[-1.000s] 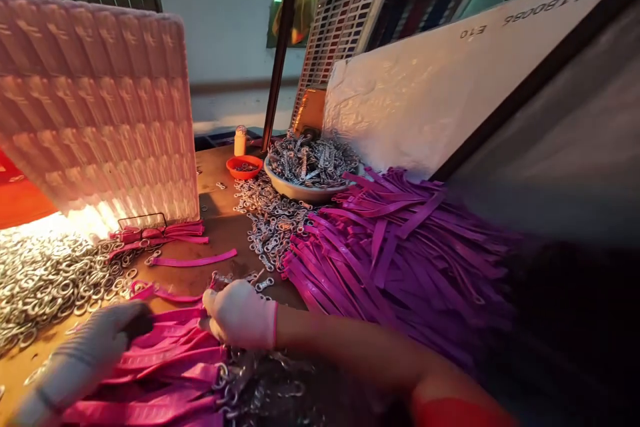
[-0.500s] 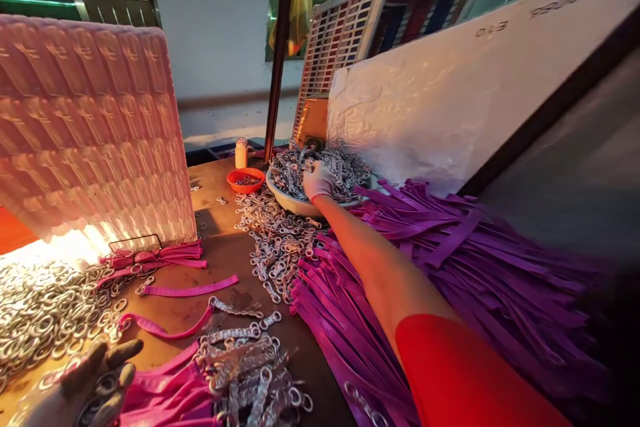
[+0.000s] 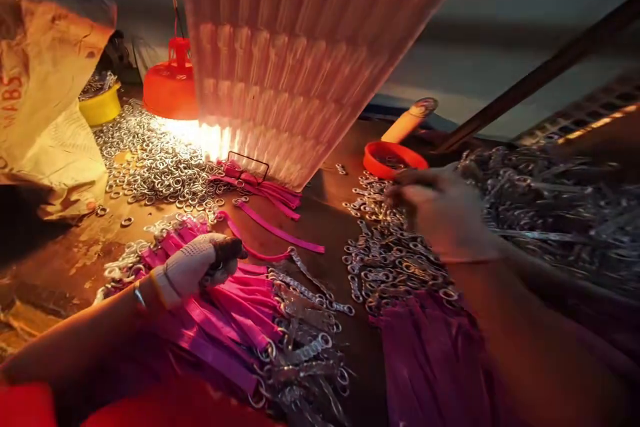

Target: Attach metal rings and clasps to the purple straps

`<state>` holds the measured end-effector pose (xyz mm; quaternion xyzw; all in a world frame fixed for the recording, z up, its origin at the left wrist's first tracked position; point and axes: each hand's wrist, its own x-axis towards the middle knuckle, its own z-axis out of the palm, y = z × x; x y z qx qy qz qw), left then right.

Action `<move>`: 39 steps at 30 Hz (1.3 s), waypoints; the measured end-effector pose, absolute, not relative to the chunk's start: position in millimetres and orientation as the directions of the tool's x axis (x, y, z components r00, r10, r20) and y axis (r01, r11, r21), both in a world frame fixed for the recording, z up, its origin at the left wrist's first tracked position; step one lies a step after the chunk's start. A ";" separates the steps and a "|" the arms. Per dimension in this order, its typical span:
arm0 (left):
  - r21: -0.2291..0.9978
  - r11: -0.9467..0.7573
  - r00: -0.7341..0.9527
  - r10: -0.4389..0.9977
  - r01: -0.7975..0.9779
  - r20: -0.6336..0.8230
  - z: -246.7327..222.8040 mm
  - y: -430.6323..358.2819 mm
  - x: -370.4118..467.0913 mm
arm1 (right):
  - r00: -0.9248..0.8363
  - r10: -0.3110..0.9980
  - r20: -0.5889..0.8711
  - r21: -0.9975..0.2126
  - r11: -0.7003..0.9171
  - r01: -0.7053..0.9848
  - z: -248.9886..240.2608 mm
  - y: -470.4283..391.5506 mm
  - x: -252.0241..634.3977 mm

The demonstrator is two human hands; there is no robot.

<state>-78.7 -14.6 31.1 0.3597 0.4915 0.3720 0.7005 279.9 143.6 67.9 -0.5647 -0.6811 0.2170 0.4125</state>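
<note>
My left hand, in a white glove with dark, stained fingertips, is curled closed over small metal rings, which show only in part. Beneath it lies a bundle of pink straps with metal rings at their left ends and chain-like metal pieces at their right ends. My right hand, gloved too, is smeared by motion. It hovers over a heap of small metal links, just in front of the red bowl; whether its fingers hold anything is unclear.
A red lamp lights a pile of metal rings beside an upright ribbed plastic sheet. Tangled metal chain pieces lie at right, purple straps nearer. A bottle, a yellow tub and a paper sack stand around.
The view has swung left. My right hand has left the heaped basin and come back toward the red bowl. My left hand, palm up with rings before, is now curled over the straps.
</note>
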 end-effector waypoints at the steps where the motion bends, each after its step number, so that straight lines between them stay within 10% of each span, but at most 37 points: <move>1: 0.844 0.492 0.254 0.862 -0.214 -0.439 28.3 -16.1 -79.6 | -0.088 0.965 0.248 -0.826 0.258 0.502 64.3 122.0 252.9; 6: 0.745 0.555 0.352 0.826 -0.370 -0.440 16.3 -24.0 -89.7 | -0.471 0.874 0.119 -0.870 0.320 0.374 47.1 27.6 144.1; 26: 0.934 0.238 0.231 0.957 -0.267 -0.178 37.4 -59.0 -71.0 | -0.092 0.993 0.076 -0.981 0.091 0.171 42.0 -28.7 78.1; 33: 0.990 0.127 0.163 0.980 -0.054 -0.117 32.4 -53.9 -74.9 | -0.398 0.886 0.238 -0.668 0.447 0.595 45.8 -28.0 95.4; 39: 0.918 0.365 0.362 0.886 -0.157 -0.291 31.9 -41.1 -69.4 | -0.535 0.821 0.197 -0.570 0.540 0.619 52.9 -12.5 112.4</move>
